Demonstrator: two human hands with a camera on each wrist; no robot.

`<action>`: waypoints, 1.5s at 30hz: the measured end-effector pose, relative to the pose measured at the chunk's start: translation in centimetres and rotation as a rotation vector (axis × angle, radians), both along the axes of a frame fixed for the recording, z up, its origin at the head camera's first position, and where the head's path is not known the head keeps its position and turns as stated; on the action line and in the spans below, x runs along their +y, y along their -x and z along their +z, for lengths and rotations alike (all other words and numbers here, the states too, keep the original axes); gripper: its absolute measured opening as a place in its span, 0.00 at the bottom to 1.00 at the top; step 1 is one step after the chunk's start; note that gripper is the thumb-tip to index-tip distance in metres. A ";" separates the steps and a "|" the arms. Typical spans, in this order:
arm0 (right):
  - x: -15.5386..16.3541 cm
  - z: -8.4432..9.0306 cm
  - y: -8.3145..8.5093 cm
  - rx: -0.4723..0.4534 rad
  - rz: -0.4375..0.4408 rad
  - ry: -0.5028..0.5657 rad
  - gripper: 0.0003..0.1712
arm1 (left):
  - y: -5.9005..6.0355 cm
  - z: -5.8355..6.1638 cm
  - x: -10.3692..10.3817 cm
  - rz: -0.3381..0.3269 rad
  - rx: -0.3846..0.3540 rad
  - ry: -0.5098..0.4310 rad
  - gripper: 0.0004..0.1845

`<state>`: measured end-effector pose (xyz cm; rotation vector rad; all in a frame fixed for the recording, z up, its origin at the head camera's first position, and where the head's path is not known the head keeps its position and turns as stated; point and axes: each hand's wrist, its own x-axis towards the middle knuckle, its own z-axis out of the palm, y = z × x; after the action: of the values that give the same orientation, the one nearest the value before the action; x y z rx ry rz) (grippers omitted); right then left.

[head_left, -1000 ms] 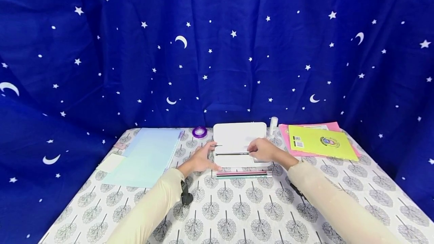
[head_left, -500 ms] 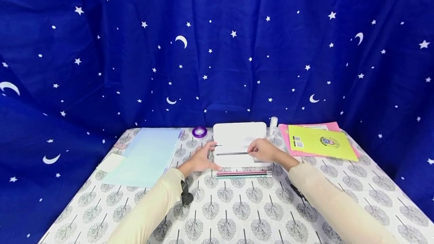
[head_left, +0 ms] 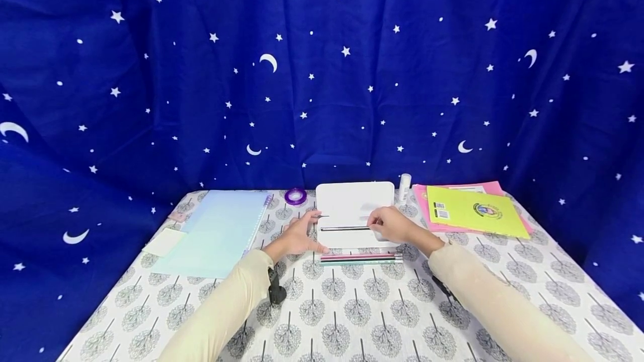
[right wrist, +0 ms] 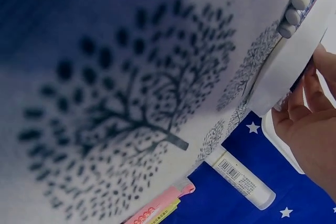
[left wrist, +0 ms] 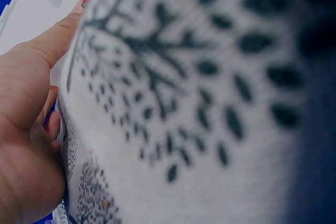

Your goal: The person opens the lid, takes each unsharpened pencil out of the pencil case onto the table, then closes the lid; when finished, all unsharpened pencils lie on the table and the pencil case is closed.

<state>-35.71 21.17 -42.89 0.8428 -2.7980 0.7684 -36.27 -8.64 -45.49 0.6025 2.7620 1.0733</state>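
Note:
A white pencil case (head_left: 347,197) stands with its lid up at the far middle of the table. My left hand (head_left: 300,234) holds its left end, thumb at the front edge and fingers towards the back. The fingertips of my right hand (head_left: 392,224) pinch the right end of a dark pencil (head_left: 344,228), which lies level across the case's base. A thin dark line shows by the left fingertips; I cannot tell what it is. Several pencils (head_left: 359,259), pink, dark and green, lie in a row before the case. In the right wrist view, my right hand (right wrist: 310,124) partly hides the case.
Purple tape (head_left: 296,196) lies behind my left hand. A white glue stick (head_left: 405,187) stands right of the case. Yellow and pink books (head_left: 468,211) lie at the right. A pale blue notebook (head_left: 216,233) and cream paper (head_left: 164,242) are at the left. A blue curtain hangs behind.
The dark pencil in my right hand shifts very slightly within the case. My left hand stays in place on the case, and the pencil row is unmoved.

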 end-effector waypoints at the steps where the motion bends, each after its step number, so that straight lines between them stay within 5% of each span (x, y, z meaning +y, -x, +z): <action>1: 0.0 0.0 -0.1 0.004 0.000 0.003 0.05 | 0.0 0.0 0.0 -0.001 0.000 -0.001 0.59; 21: 0.9 1.0 -2.8 0.024 0.033 0.015 0.06 | -0.2 0.2 -0.1 -0.010 -0.003 -0.012 0.58; 45: 0.8 1.5 -8.5 -0.132 0.103 0.157 0.05 | -0.1 0.2 -0.2 -0.016 -0.003 -0.043 0.58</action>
<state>-27.21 21.96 -41.43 0.9461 -2.7764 1.0820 -36.14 -8.82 -45.26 0.6267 2.7329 1.1318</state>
